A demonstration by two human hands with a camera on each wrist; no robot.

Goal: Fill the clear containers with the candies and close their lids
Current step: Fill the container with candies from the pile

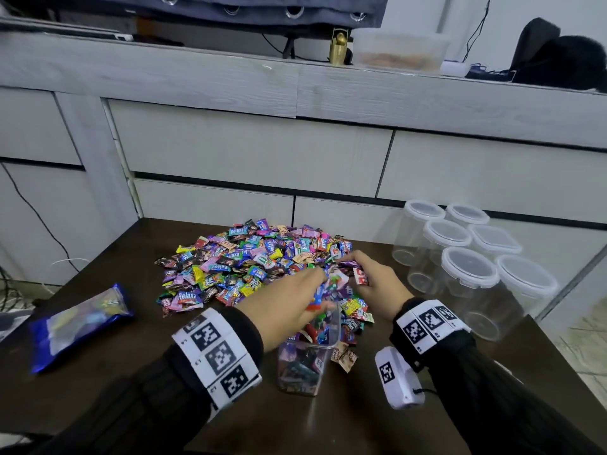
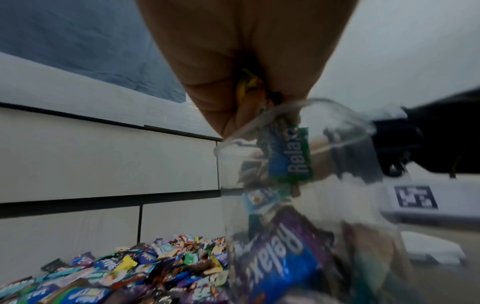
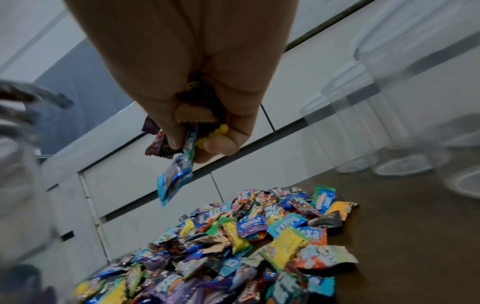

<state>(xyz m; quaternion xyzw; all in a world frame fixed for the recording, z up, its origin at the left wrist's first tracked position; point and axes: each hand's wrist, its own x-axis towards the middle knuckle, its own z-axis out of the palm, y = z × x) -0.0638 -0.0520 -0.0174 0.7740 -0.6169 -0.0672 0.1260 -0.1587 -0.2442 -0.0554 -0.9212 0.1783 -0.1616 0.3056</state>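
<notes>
A heap of wrapped candies (image 1: 256, 261) lies in the middle of the dark table (image 1: 131, 405). In front of it stands an open clear container (image 1: 305, 366), partly filled with candies. My left hand (image 1: 320, 284) hovers over its mouth with bunched fingers pinching candies. The left wrist view shows that hand (image 2: 249, 107) above the container rim (image 2: 337, 111), with a green and blue candy (image 2: 293, 158) dropping inside. My right hand (image 1: 356, 272) is above the heap's right edge. In the right wrist view the same hand (image 3: 197, 142) grips a handful of candies (image 3: 176, 176).
Several empty clear containers with white lids (image 1: 469, 267) stand at the table's right side, near its edge. A blue candy bag (image 1: 78, 323) lies at the left. Grey drawer fronts (image 1: 249, 149) rise just behind the table.
</notes>
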